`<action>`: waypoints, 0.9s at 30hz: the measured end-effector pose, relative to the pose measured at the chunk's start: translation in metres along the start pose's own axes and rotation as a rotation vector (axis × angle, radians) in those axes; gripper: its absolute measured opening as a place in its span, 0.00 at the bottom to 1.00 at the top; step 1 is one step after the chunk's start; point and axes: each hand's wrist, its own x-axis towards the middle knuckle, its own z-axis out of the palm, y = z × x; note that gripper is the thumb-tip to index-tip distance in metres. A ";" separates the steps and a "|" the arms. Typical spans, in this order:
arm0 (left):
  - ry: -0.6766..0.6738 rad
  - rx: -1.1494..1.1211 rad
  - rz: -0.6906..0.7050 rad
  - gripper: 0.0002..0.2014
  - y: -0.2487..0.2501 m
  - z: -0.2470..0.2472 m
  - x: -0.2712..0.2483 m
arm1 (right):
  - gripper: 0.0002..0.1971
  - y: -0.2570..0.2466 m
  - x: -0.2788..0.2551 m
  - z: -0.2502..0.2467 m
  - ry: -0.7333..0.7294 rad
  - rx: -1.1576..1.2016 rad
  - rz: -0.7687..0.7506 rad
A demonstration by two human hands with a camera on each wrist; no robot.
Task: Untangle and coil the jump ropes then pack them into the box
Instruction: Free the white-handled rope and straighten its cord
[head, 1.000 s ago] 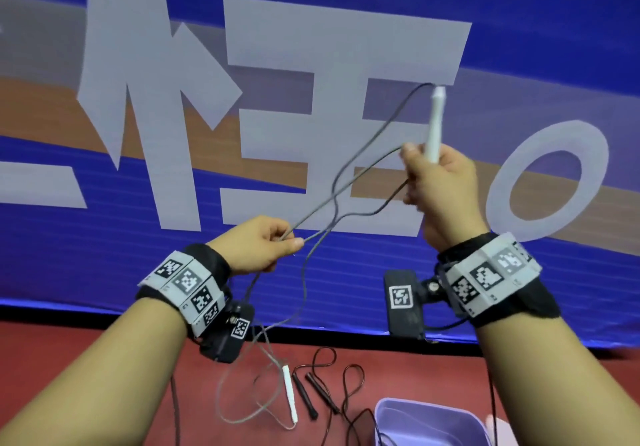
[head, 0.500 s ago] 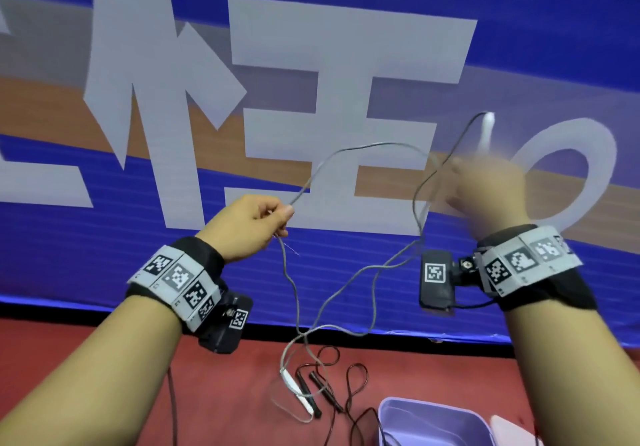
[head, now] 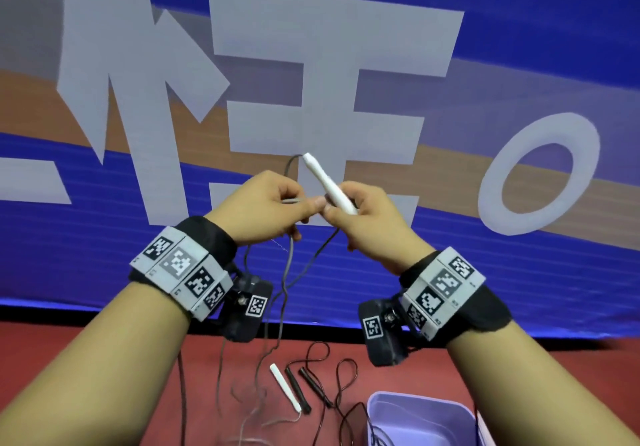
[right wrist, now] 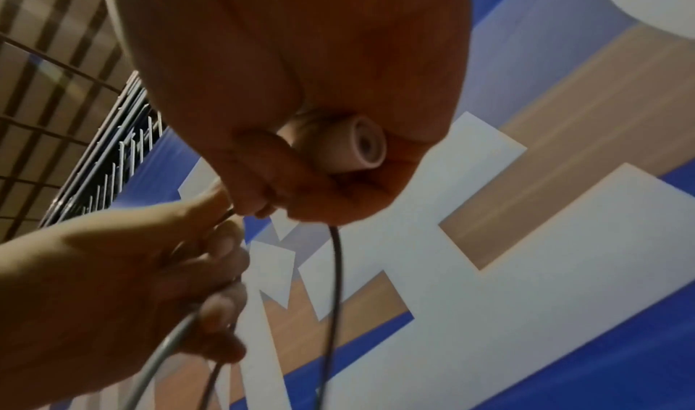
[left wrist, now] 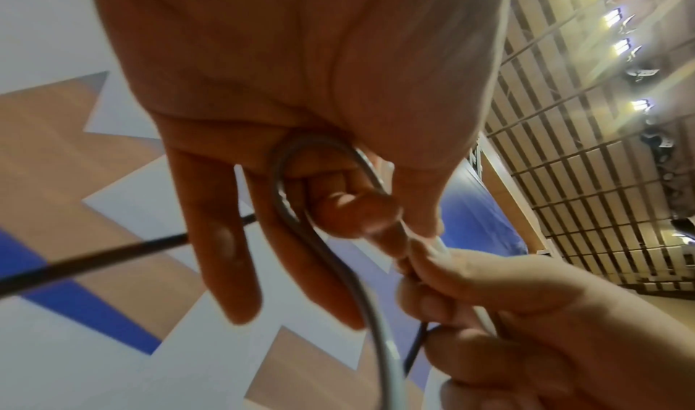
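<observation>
- White handle of the grey jump rope: held up at chest height in front of the banner, long axis diagonal. Narrow tip points up and to the left, butt end down-right inside the R fist. R wrist view shows the hollow butt end poking out of the palm.
- Right hand: fingers curled round the handle, clenched on it.
- Left hand: thumb and forefinger pinch the grey cord just beside the R hand, thumbs nearly touching. L wrist view shows the cord bent in a tight loop over the curled fingers; the outer two fingers hang straighter.
- Cord leaves the handle tip, arcs left and down behind the L hand, then drops in loose wavy strands between the two wrists to the floor.
- Second white handle lies on the floor, long axis diagonal, top end leaning left, w/ pale cord curled round its lower end.
- Two black handles lie just beside it, roughly parallel, dark cord in loops near them.
- Lavender box: bottom right, open top, some dark cord trailing over its left rim.
- Floor: red, matte.
- Banner fills the back: blue w/ tan band, big pale grey characters and a ring shape.
- Wrist views: slatted ceiling w/ strip lights, railing by the wall.
- Both wrists wear black bands w/ marker tags and a small camera each.
</observation>
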 end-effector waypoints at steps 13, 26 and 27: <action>-0.197 -0.173 -0.110 0.06 -0.045 0.009 -0.006 | 0.10 -0.011 0.021 -0.067 0.697 0.277 -0.047; -0.003 -0.022 -0.187 0.12 -0.084 -0.007 -0.008 | 0.07 0.024 0.023 -0.113 0.853 0.228 0.098; 0.055 -0.018 -0.152 0.12 -0.076 -0.009 -0.008 | 0.05 0.027 0.022 -0.113 0.822 0.192 0.150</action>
